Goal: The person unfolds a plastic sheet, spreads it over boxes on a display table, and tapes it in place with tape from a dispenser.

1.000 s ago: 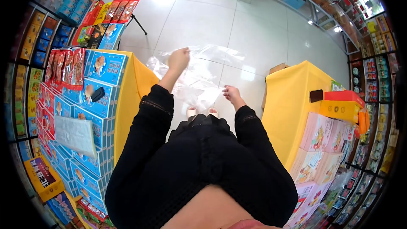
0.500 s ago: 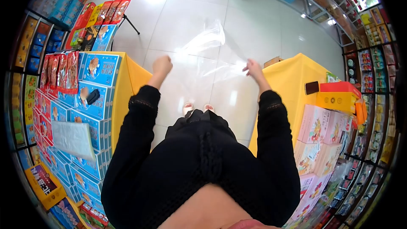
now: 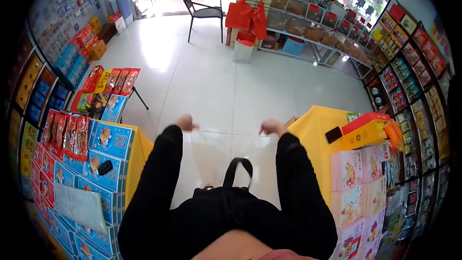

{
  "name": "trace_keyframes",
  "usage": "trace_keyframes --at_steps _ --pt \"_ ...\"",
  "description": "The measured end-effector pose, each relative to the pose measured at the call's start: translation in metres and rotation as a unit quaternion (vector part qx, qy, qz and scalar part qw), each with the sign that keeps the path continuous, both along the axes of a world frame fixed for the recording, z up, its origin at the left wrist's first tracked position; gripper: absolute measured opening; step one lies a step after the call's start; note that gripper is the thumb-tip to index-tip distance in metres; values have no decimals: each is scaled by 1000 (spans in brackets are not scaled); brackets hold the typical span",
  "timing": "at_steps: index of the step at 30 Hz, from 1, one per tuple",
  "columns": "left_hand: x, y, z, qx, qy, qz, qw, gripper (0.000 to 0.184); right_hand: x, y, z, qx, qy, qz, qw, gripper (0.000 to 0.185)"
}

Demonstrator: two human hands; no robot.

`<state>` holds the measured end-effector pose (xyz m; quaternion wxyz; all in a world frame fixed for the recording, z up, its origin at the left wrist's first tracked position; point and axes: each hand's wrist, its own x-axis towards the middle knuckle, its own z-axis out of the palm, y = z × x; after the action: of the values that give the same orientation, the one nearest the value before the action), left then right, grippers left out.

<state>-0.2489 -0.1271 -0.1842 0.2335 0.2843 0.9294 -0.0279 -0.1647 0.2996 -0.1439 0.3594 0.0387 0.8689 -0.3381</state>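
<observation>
In the head view, my left hand (image 3: 186,122) is held out in front, its fingers closed and turned inward. Opposite it, my right hand (image 3: 271,126) is closed too, with the fingers bent down. A clear plastic bag (image 3: 204,150) hangs from the hands, so transparent that only faint edges and glints show against the floor. To the left, blue boxes (image 3: 107,137) are stacked, with a flat pack of clear bags (image 3: 81,205) and a small black object (image 3: 104,167) on top. A black strap loop (image 3: 238,168) stands up near my waist.
Yellow-covered tables (image 3: 315,127) flank me, the right one bearing a dark phone-like object (image 3: 332,135), a red and yellow box (image 3: 365,130) and pink boxes (image 3: 347,171). Ahead are a black chair (image 3: 204,12), red bags (image 3: 245,17) and shelves of goods (image 3: 308,24).
The view has tipped up, showing more of the shop ahead. The plastic bag, earlier billowing forward in the air, now hangs low, and both hands have turned fingers inward and down.
</observation>
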Motion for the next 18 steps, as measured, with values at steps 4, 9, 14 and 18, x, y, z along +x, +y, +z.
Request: trace_keyframes --at_steps 4,9,14,18 --pt "-135 8 283 216 290 66 930 41 -83 16 267 -106 291 -166 936 26" --pt "-11 -16 549 698 273 57 659 40 -12 9 499 -347 687 -123 627 43" --pt "17 -67 503 648 502 3 572 33 96 -29 461 -295 823 -107 474 22" --pt "36 13 252 488 545 79 678 26 64 -44 233 -15 855 -123 503 56"
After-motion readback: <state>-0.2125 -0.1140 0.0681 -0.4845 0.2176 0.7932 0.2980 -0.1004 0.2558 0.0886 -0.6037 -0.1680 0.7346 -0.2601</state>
